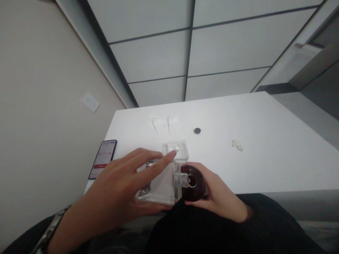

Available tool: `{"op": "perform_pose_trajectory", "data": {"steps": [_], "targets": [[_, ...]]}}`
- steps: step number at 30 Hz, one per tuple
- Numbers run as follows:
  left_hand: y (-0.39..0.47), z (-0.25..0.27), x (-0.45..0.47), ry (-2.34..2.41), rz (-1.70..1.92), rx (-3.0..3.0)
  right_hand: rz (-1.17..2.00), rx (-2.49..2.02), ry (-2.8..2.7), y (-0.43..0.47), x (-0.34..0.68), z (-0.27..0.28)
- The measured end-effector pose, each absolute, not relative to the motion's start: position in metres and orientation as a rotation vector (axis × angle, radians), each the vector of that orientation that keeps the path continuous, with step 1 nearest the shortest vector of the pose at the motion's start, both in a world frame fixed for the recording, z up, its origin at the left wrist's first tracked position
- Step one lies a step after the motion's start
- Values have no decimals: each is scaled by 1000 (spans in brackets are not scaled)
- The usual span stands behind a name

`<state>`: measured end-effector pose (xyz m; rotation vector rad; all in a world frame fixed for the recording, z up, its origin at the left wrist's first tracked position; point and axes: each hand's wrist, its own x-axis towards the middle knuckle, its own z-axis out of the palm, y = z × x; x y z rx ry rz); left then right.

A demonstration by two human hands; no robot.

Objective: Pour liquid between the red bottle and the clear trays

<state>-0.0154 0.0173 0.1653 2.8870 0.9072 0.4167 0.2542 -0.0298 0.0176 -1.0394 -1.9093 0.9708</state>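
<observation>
My left hand is wrapped round a clear square glass bottle, which lies tipped on its side. The threaded neck of the glass bottle points right, its mouth over the opening of a dark brown bottle. My right hand grips the brown bottle around its side, holding it upright near the table's front edge. Whether liquid passes between the two mouths I cannot tell. Just behind the bottles on the table sits a clear square glass piece with a round hole or recess in it.
Two white dropper-like pieces lie at the back of the white table. A small dark cap lies to their right, and a crumpled white scrap farther right. A phone with a timer showing rests at the left edge.
</observation>
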Motion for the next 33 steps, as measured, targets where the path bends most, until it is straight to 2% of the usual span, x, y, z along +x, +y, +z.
{"op": "perform_pose_trajectory", "data": {"steps": [33], "targets": [[18, 178, -12, 925, 301, 2944, 960, -1042, -1915, -29, 253, 22]]}}
